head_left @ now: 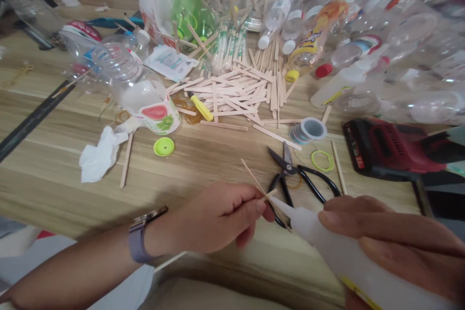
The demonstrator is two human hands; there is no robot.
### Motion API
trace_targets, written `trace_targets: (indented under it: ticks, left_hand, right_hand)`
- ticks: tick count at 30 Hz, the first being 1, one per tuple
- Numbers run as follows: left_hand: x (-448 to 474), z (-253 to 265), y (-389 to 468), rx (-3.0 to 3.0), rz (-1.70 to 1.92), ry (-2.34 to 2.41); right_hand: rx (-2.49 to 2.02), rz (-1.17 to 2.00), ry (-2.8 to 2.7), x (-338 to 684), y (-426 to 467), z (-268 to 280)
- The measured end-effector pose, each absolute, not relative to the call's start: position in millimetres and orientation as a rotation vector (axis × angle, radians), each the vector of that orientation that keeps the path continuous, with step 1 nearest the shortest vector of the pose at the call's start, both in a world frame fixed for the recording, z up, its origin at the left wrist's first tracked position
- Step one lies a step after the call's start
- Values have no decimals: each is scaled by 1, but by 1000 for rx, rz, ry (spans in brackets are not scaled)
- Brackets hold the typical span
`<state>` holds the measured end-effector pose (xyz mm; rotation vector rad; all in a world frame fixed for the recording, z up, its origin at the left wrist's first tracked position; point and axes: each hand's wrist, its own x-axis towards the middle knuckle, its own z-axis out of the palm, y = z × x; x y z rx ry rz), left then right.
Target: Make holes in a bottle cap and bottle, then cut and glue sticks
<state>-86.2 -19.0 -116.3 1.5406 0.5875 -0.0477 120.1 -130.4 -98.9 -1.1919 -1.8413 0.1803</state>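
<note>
My left hand [228, 215], with a watch on its wrist, pinches thin wooden sticks [251, 173] that cross near the fingertips. A white glue bottle [327, 237] with a pointed nozzle lies in the grip of my right hand [407, 237]. The nozzle tip points left and is at the sticks by my left fingertips; whether glue is coming out I cannot tell. Just beyond my hands, black-handled scissors [289, 168] rest on the table with their blades apart.
A pile of craft sticks [236, 89] covers the table's middle, with a yellow-handled screwdriver [201, 106] in front. Plastic bottles [272, 17] crowd the back and right. A red power tool [395, 147] sits at right, a cut bottle [145, 97] and crumpled tissue [101, 152] at left.
</note>
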Motion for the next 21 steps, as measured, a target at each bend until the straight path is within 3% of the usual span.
trace_targets:
  ticks: [7, 21]
  left_hand:
    - [-85, -115, -19, 1568, -35, 567]
    - [-84, -116, -20, 1610, -37, 562]
  right_hand:
    - [-1120, 342, -1778, 122, -132, -106]
    - [-1115, 344, -1791, 123, -137, -109]
